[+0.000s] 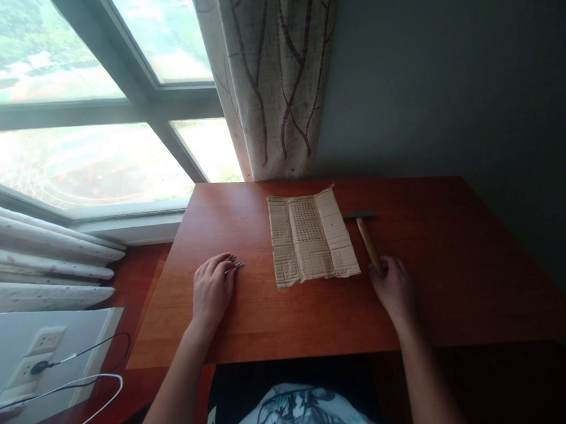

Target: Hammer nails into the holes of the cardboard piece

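Note:
My left hand [211, 291] rests on the table's left part. Its fingers are bent together over a few small, thin metal nails [237, 267], whose tips stick out past the fingertips; how many lie under the hand is hidden. My right hand [396, 288] is closed round the lower end of a hammer's wooden handle [368, 239]. The dark hammer head [362, 215] lies on the table, its left end reaching the cardboard's edge. Between my hands is a creased, torn-edged piece of brown cardboard [316, 255] with a grid of small holes in its upper middle.
Everything lies on a reddish-brown wooden table [266, 326]. A window [89, 162] and a patterned curtain [276, 77] stand behind and to the left. At lower left, cables [105, 375] run from a wall socket [34, 363]. A grey wall [439, 87] rises behind the table.

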`<state>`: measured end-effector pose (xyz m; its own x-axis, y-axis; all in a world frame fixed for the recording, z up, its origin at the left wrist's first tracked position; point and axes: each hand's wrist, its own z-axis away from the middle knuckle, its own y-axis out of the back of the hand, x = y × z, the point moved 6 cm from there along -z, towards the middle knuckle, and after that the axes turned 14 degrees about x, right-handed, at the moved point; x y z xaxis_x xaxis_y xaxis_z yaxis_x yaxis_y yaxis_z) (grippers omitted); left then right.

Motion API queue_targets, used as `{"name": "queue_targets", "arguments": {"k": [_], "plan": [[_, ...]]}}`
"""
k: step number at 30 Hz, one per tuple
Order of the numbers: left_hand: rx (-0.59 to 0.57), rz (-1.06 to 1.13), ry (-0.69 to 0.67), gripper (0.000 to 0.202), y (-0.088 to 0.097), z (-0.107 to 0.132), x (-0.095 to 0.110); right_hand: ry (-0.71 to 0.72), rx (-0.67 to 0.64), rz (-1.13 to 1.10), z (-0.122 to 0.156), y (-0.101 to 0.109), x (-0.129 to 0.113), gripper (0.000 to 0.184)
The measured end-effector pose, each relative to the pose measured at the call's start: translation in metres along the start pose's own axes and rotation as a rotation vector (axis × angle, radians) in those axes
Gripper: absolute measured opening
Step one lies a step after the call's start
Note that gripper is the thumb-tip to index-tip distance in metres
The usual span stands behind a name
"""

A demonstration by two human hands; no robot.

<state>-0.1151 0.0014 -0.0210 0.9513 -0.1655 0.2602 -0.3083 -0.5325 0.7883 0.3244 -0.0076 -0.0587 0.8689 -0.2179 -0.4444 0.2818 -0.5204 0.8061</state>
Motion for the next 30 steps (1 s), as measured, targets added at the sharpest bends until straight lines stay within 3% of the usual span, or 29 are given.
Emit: {"name": "queue_targets", "arguments": {"k": [18,30], "plan": [[-0.106,-0.101,-0.128,0.021,-0.0012,-0.0016,0.0065,-0.003,0.019,-0.012,0.0007,0.0001,0.0009,0.029],[-0.052,-0.027,-0.088,0.023,-0.0004,0.0043,0.0002,-0.005,0.013,-0.012,0.0003,-0.0001,0.0013,0.03]]}}
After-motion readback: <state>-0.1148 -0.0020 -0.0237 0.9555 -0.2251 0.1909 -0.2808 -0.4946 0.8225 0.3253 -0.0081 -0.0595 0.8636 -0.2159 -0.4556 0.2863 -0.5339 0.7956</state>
